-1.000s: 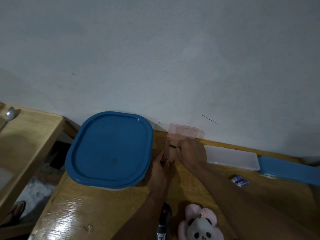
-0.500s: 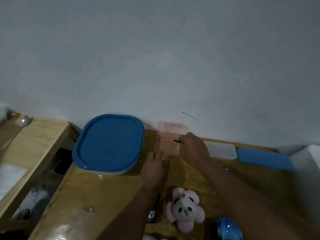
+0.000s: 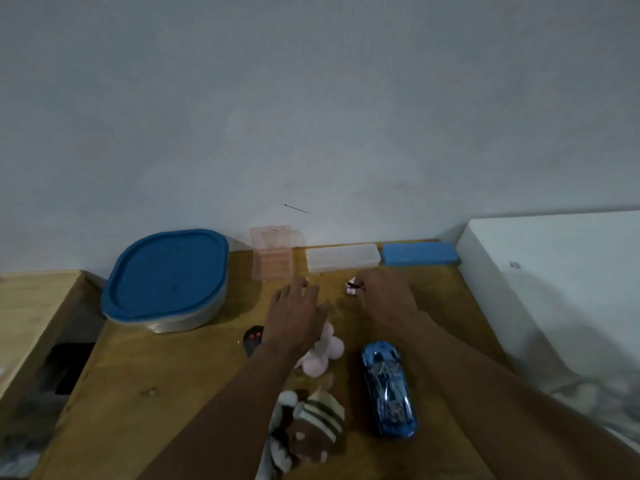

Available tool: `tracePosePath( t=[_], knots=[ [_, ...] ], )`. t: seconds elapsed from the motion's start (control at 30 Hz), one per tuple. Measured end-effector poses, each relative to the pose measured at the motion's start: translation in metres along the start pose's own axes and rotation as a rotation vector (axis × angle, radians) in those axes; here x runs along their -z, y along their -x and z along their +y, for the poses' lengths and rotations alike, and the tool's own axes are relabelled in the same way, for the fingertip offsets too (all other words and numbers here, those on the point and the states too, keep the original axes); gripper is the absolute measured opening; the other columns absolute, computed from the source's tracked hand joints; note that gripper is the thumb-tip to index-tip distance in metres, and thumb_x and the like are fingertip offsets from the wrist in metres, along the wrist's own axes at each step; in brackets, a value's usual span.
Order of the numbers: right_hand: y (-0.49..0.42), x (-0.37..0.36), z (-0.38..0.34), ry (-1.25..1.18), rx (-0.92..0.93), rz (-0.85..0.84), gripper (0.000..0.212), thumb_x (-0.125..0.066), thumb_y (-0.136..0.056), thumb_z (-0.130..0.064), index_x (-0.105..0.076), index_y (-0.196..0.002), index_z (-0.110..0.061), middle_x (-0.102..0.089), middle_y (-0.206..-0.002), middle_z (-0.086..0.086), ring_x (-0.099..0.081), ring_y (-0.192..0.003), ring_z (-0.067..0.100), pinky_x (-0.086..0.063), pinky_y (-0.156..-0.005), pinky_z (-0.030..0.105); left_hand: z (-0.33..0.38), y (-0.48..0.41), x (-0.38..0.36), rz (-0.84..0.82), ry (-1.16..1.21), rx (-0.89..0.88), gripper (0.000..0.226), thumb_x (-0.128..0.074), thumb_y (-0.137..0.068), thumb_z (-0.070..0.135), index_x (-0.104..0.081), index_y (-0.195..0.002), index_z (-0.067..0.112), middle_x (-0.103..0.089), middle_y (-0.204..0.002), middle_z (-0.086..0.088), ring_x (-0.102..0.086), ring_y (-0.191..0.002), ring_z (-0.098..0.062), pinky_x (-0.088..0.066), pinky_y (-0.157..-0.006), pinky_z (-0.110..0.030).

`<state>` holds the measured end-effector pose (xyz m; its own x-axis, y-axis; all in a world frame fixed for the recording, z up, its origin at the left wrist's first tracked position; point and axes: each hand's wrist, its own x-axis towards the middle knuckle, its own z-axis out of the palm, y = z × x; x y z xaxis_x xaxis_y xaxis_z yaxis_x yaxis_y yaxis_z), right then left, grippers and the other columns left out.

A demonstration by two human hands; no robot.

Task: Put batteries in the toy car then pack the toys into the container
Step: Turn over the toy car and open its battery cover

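A shiny blue toy car (image 3: 389, 389) lies on the wooden table (image 3: 156, 393), near my right forearm. The batteries (image 3: 350, 289) lie by the fingertips of my right hand (image 3: 386, 301), which pinches a small thin black tool (image 3: 358, 285). My left hand (image 3: 296, 315) hovers open with fingers spread over a pink panda plush (image 3: 323, 353), partly hiding it. A brown striped plush (image 3: 313, 422) lies nearer to me. The container with the blue lid (image 3: 166, 278) stands shut at the back left.
An open pink clear case (image 3: 272, 259), a white case (image 3: 343, 257) and a blue case (image 3: 420, 253) line the wall. A black remote with red buttons (image 3: 253, 339) lies left of my left wrist. A white block (image 3: 554, 271) borders the table's right; a lower wooden bench (image 3: 31, 306) stands left.
Both hands have drawn back from the pink case. My left hand let go of it. My right hand moved right to the batteries, carrying the black tool. My view has tilted down.
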<state>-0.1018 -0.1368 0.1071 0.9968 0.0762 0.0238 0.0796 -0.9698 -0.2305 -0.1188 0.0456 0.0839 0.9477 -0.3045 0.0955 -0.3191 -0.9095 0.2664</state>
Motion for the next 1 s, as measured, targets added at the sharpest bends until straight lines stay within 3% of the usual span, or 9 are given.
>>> tracePosePath(
  t=[0.17, 0.27, 0.4, 0.5, 0.6, 0.67, 0.77, 0.9, 1.0],
  knots=[
    [0.069, 0.008, 0.025, -0.034, -0.112, -0.04, 0.013, -0.054, -0.093, -0.025, -0.061, -0.092, -0.015, -0.063, -0.097, 0.002, -0.061, -0.086, 0.022, -0.047, -0.068, 0.031, 0.045, 0.033, -0.004, -0.074, 0.013, -0.06, 0.037, -0.042, -0.1, 0.036, -0.051, -0.13, 0.016, -0.046, -0.136, -0.006, -0.048, -0.121, -0.025, -0.037, -0.105, -0.038],
    [0.098, 0.011, 0.043, -0.061, -0.129, -0.052, 0.024, -0.054, -0.093, -0.03, -0.048, -0.072, -0.021, -0.058, -0.08, 0.0, -0.057, -0.073, 0.018, -0.04, -0.061, 0.027, 0.07, 0.05, -0.009, -0.121, 0.021, -0.071, 0.034, -0.044, -0.1, 0.033, -0.052, -0.126, 0.015, -0.047, -0.133, -0.006, -0.051, -0.116, -0.024, -0.042, -0.1, -0.037],
    [0.121, 0.012, 0.059, -0.079, -0.144, -0.111, 0.037, -0.052, -0.095, -0.026, -0.035, -0.062, -0.03, -0.049, -0.074, -0.008, -0.052, -0.072, 0.013, -0.041, -0.063, 0.025, 0.098, 0.064, -0.018, -0.174, 0.041, -0.041, 0.036, -0.044, -0.1, 0.034, -0.049, -0.13, 0.014, -0.045, -0.136, -0.006, -0.053, -0.115, -0.023, -0.049, -0.093, -0.037],
    [0.13, 0.011, 0.073, -0.044, -0.131, -0.159, 0.032, -0.048, -0.097, -0.021, -0.04, -0.066, -0.026, -0.057, -0.088, -0.001, -0.051, -0.077, 0.01, -0.041, -0.067, 0.023, 0.116, 0.072, -0.028, -0.19, -0.022, -0.012, 0.035, -0.045, -0.099, 0.029, -0.048, -0.132, 0.015, -0.046, -0.134, -0.006, -0.055, -0.112, -0.024, -0.053, -0.087, -0.038],
    [0.141, 0.006, 0.089, -0.024, -0.081, -0.183, 0.023, -0.044, -0.099, -0.027, -0.06, -0.09, -0.014, -0.062, -0.1, 0.0, -0.046, -0.069, 0.006, -0.039, -0.07, 0.021, 0.133, 0.075, -0.038, -0.191, -0.046, 0.094, 0.04, -0.047, -0.097, 0.031, -0.045, -0.135, 0.018, -0.045, -0.136, -0.006, -0.056, -0.112, -0.025, -0.056, -0.082, -0.04],
    [0.151, 0.0, 0.103, -0.038, -0.042, -0.17, 0.021, -0.046, -0.098, -0.031, -0.061, -0.095, -0.017, -0.065, -0.099, 0.001, -0.056, -0.077, 0.012, -0.048, -0.075, 0.027, 0.148, 0.079, -0.043, -0.216, -0.054, 0.175, 0.046, -0.047, -0.097, 0.036, -0.04, -0.139, 0.02, -0.042, -0.14, -0.007, -0.054, -0.116, -0.025, -0.054, -0.086, -0.04],
    [0.161, -0.008, 0.126, -0.061, -0.028, -0.201, 0.017, -0.046, -0.096, -0.027, -0.059, -0.1, -0.018, -0.063, -0.103, 0.002, -0.06, -0.092, 0.018, -0.043, -0.071, 0.027, 0.171, 0.082, -0.05, -0.219, -0.027, 0.294, 0.054, -0.046, -0.098, 0.04, -0.031, -0.146, 0.021, -0.033, -0.148, -0.01, -0.046, -0.126, -0.026, -0.047, -0.093, -0.038],
    [0.172, -0.016, 0.151, -0.038, -0.027, -0.257, 0.018, -0.042, -0.097, -0.027, -0.059, -0.1, -0.023, -0.064, -0.1, -0.002, -0.059, -0.081, 0.013, -0.037, -0.062, 0.022, 0.189, 0.085, -0.061, -0.217, 0.018, 0.428, 0.074, -0.052, -0.093, 0.05, -0.017, -0.152, 0.021, -0.023, -0.154, -0.018, -0.032, -0.138, -0.034, -0.039, -0.108, -0.044],
    [0.171, -0.017, 0.155, -0.023, -0.009, -0.256, 0.018, -0.043, -0.097, -0.026, -0.06, -0.1, -0.024, -0.065, -0.094, -0.003, -0.052, -0.072, 0.011, -0.033, -0.057, 0.022, 0.19, 0.082, -0.069, -0.276, 0.041, 0.494, 0.086, -0.058, -0.088, 0.053, -0.008, -0.154, 0.025, -0.017, -0.154, -0.021, -0.03, -0.138, -0.038, -0.038, -0.108, -0.046]
  ],
)
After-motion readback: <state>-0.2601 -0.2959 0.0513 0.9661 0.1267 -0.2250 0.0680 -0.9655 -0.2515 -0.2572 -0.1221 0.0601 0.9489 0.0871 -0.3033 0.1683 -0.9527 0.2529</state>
